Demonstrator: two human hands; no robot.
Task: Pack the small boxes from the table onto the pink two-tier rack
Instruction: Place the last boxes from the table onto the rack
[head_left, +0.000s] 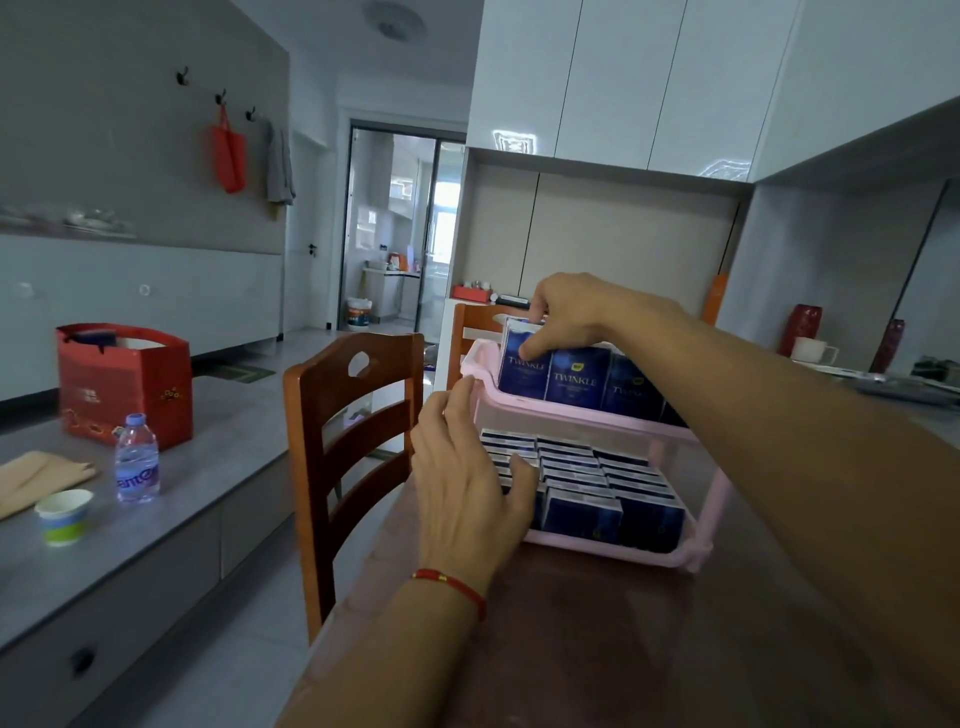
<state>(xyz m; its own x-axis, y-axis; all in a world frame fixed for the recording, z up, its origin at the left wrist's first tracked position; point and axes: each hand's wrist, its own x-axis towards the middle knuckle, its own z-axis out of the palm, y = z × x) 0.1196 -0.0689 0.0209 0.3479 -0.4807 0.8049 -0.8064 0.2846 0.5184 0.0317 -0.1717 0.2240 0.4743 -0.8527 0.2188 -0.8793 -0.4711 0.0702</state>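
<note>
The pink two-tier rack (582, 415) stands on the brown table. Its lower tier is filled with several dark blue small boxes (582, 483) lying in rows. On the upper tier, blue "TWINKLE" boxes (576, 382) stand upright side by side. My right hand (566, 312) reaches over the top tier and pinches the leftmost upright box (519, 364) at its top edge. My left hand (467, 478) rests against the rack's left side, fingers spread, fingertips touching the upper tier's rim and the thumb by the lower boxes. A red string bracelet circles that wrist.
A wooden chair (353, 431) stands left of the table, another behind the rack. A grey counter at the left holds a water bottle (136, 457), a paper cup (63, 515) and a red gift bag (124, 382). A white mug (810, 351) and red vases sit at the right.
</note>
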